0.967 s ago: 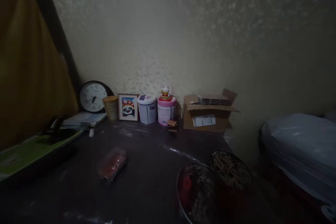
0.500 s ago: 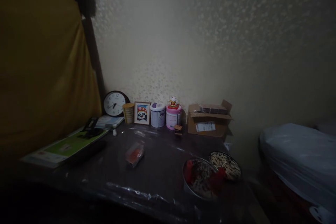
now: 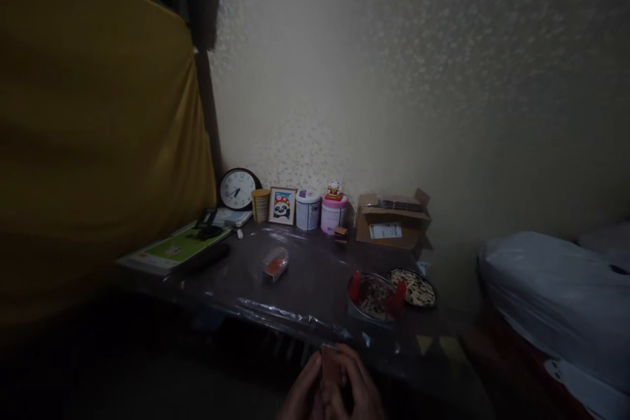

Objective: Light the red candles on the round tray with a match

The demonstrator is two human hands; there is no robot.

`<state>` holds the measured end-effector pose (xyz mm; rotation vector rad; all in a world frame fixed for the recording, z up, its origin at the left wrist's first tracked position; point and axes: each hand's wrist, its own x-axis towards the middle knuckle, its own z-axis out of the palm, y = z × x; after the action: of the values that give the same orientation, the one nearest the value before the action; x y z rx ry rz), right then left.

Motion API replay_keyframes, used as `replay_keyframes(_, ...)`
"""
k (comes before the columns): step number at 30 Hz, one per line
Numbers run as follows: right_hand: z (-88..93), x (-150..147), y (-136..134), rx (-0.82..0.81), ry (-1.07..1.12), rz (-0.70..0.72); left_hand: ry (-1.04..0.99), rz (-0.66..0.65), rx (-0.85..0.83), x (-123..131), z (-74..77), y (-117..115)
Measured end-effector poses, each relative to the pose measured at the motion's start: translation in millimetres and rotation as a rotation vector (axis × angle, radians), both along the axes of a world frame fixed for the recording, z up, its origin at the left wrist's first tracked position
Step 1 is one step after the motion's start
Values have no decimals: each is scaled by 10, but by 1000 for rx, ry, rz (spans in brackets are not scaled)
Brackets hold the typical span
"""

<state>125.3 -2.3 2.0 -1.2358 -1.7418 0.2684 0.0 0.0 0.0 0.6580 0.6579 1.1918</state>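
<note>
Head view: you have stepped back from the table [image 3: 315,305] since a second ago, so its whole top now shows, and your hands have come into the bottom of the frame. Your left hand [image 3: 302,395] and right hand [image 3: 361,394] are pressed together, fingers curled around a small reddish thing [image 3: 331,367], just in front of the table's near edge. The work now seems to sit at your hands, not on the table. The dim light hides what that thing is. The bowl [image 3: 374,294] holds something red and speckled, too dark to name.
</note>
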Motion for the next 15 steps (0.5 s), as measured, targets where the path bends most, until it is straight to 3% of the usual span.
replay_keyframes(3,79,36,-26,-90,28,71,-157,-126,-76,32,-8,49)
replay_keyframes(6,130,102,-4,-258,215,182,-289,-171,-98,39,-25,90)
replay_keyframes(9,148,198,51,-443,450,265,-273,-221,-150,29,-58,84)
replay_keyframes(15,213,296,55,-582,670,220,-192,-369,-145,27,-113,38)
